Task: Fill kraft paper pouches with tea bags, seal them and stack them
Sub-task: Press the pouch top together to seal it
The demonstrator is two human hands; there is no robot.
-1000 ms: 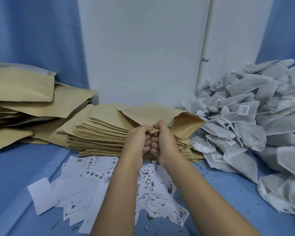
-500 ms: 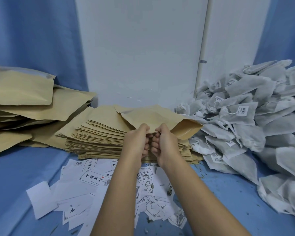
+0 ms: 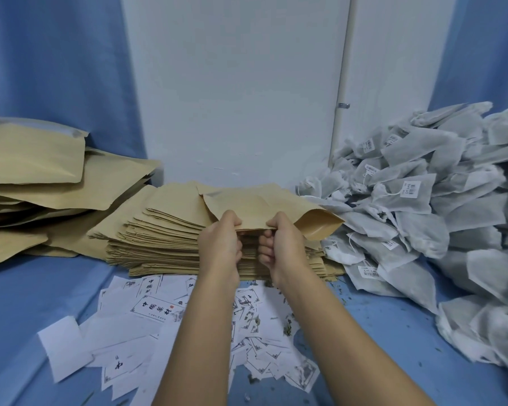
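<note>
Pinching the near edge of one kraft pouch (image 3: pixel 255 205) with both hands: left hand (image 3: pixel 221 244) and right hand (image 3: pixel 280 244) side by side, fingers curled under the paper, knuckles close together but not touching. Held just above and beyond the knuckles, raised off the stack of empty pouches (image 3: pixel 165 238) directly under and behind the hands, with the mouth gaping to the right of the right hand. Flat, and seemingly with nothing inside. Probably the very start of a cycle: separating a fresh pouch and readying it for filling, with nothing yet loaded or sealed. Next, most likely: keep the left hand clamped on the edge, free the right, reach right for the tea bags (image 3: pixel 423 218) heaped just past the open mouth, and slide them in without crushing the opening shut. Well to the left of the left hand, a looser pile of fuller pouches (image 3: pixel 33 159), apparently finished. Under the forearms, scattered printed paper slips (image 3: pixel 156 309) and specks of tea on blue cloth (image 3: pixel 27 303).
</note>
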